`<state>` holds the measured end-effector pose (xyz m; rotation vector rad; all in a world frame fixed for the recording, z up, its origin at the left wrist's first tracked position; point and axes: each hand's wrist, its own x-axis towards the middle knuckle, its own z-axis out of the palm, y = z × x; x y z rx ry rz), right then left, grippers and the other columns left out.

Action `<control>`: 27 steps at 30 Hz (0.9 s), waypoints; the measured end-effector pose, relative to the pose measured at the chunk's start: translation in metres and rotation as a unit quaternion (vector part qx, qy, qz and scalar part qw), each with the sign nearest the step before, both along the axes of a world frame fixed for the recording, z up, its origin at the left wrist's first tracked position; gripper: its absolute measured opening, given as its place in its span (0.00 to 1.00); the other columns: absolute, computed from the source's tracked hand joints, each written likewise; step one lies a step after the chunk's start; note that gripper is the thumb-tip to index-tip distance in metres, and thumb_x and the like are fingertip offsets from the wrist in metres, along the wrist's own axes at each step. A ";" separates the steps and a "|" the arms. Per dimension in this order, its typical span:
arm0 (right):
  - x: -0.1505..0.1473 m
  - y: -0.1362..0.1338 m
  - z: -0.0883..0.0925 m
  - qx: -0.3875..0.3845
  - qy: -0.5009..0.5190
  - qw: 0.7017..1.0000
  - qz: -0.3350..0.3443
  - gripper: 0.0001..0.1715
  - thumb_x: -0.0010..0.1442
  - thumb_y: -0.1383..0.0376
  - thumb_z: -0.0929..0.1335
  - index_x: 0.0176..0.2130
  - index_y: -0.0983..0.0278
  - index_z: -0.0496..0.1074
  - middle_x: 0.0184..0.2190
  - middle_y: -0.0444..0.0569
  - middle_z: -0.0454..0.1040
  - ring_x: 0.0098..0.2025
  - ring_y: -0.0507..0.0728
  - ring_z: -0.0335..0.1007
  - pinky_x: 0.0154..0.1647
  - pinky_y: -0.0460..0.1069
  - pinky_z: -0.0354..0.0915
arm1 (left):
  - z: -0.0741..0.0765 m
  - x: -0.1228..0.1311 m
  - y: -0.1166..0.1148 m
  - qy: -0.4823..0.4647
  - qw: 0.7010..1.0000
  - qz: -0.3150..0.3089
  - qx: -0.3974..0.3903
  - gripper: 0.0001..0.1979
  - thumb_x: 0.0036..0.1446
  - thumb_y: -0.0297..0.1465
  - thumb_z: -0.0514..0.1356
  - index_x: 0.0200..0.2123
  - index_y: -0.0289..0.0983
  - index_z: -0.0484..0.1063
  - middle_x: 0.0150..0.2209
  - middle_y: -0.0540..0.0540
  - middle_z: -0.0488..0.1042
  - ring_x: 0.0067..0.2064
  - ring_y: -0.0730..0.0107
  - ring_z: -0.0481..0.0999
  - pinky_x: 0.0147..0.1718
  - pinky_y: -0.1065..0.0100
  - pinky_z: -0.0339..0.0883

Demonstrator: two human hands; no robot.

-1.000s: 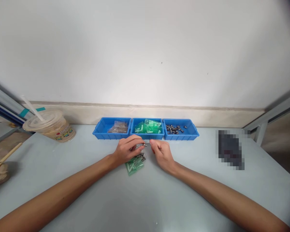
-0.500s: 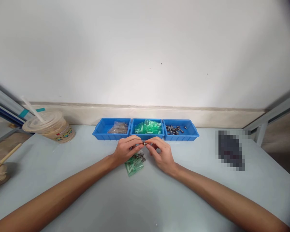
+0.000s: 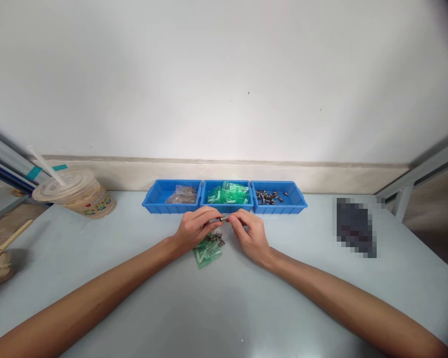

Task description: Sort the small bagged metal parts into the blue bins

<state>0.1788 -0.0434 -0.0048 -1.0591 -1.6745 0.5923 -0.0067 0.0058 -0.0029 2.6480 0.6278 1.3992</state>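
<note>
My left hand [image 3: 194, 229] and my right hand [image 3: 249, 234] meet at mid-table, both pinching one small dark metal part [image 3: 223, 218] between their fingertips. Under my left hand lies a small green plastic bag [image 3: 207, 253] with a few loose metal parts [image 3: 216, 239] beside it. Behind the hands stand three blue trays in a row: the left tray [image 3: 157, 203] has clear bags, the middle tray [image 3: 227, 206] has green bags, the right tray [image 3: 294, 202] has several dark metal parts.
A plastic cup with a lid and straw [image 3: 74, 194] stands at the left of the pale table [image 3: 216, 308]. A wooden stick [image 3: 7, 242] lies at the far left edge. A blurred dark object [image 3: 355, 226] sits on the right. A wall stands behind the trays.
My right hand has moved left to meet my left hand, and its fingers have closed on the small metal part that my left hand held alone a second ago.
</note>
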 end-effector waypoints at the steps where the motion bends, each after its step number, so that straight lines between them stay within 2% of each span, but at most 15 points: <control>1: 0.000 0.000 0.000 0.003 0.007 1.000 0.000 0.10 0.66 0.63 0.63 0.38 0.63 0.73 0.30 0.47 0.72 0.30 0.52 0.66 0.32 0.47 0.63 | 0.000 0.000 0.000 -0.006 1.000 0.001 -0.021 0.06 0.63 0.31 0.58 0.39 0.35 0.73 0.34 0.44 0.77 0.35 0.72 0.77 0.34 0.74 0.71; 4: 0.000 -0.002 -0.001 0.030 0.008 0.999 0.019 0.11 0.63 0.64 0.65 0.47 0.62 0.71 0.34 0.48 0.73 0.30 0.52 0.67 0.31 0.47 0.66 | 0.000 0.000 0.002 -0.019 0.998 -0.010 -0.062 0.07 0.63 0.31 0.57 0.38 0.35 0.73 0.32 0.45 0.77 0.34 0.72 0.76 0.34 0.72 0.70; 11: -0.002 -0.002 0.003 0.076 0.003 0.996 0.050 0.09 0.64 0.67 0.65 0.42 0.62 0.74 0.35 0.50 0.73 0.36 0.54 0.69 0.36 0.49 0.66 | 0.000 0.000 0.002 -0.003 0.997 -0.063 -0.035 0.11 0.65 0.33 0.54 0.35 0.34 0.73 0.29 0.45 0.76 0.31 0.73 0.75 0.29 0.74 0.67; 16: -0.001 -0.001 0.003 0.051 -0.012 0.998 0.026 0.10 0.66 0.65 0.63 0.37 0.63 0.73 0.30 0.47 0.71 0.33 0.54 0.66 0.35 0.48 0.64 | 0.004 -0.001 -0.001 0.001 0.999 -0.039 -0.033 0.13 0.66 0.35 0.53 0.34 0.34 0.72 0.28 0.46 0.76 0.28 0.75 0.73 0.27 0.76 0.65; 21: 0.000 0.000 0.000 0.029 -0.025 0.999 0.019 0.18 0.68 0.64 0.60 0.29 0.63 0.70 0.25 0.45 0.67 0.29 0.52 0.63 0.32 0.48 0.60 | 0.000 0.000 -0.002 -0.006 0.999 -0.005 0.033 0.12 0.60 0.38 0.60 0.39 0.35 0.71 0.32 0.46 0.78 0.21 0.80 0.69 0.23 0.77 0.64; 24: -0.001 0.000 -0.003 0.030 -0.041 0.998 0.021 0.21 0.69 0.63 0.59 0.25 0.63 0.66 0.23 0.44 0.64 0.27 0.52 0.60 0.30 0.47 0.57 | -0.005 0.001 -0.002 0.015 0.994 -0.009 0.109 0.11 0.58 0.36 0.62 0.41 0.35 0.71 0.32 0.46 0.78 0.28 0.75 0.76 0.29 0.75 0.69; 27: -0.002 0.001 -0.005 0.035 -0.063 0.997 0.029 0.24 0.69 0.62 0.58 0.22 0.63 0.62 0.21 0.43 0.60 0.25 0.51 0.56 0.28 0.48 0.55 | -0.007 0.001 -0.003 0.022 0.991 -0.012 0.135 0.07 0.59 0.32 0.61 0.40 0.36 0.71 0.32 0.47 0.78 0.32 0.73 0.79 0.32 0.75 0.70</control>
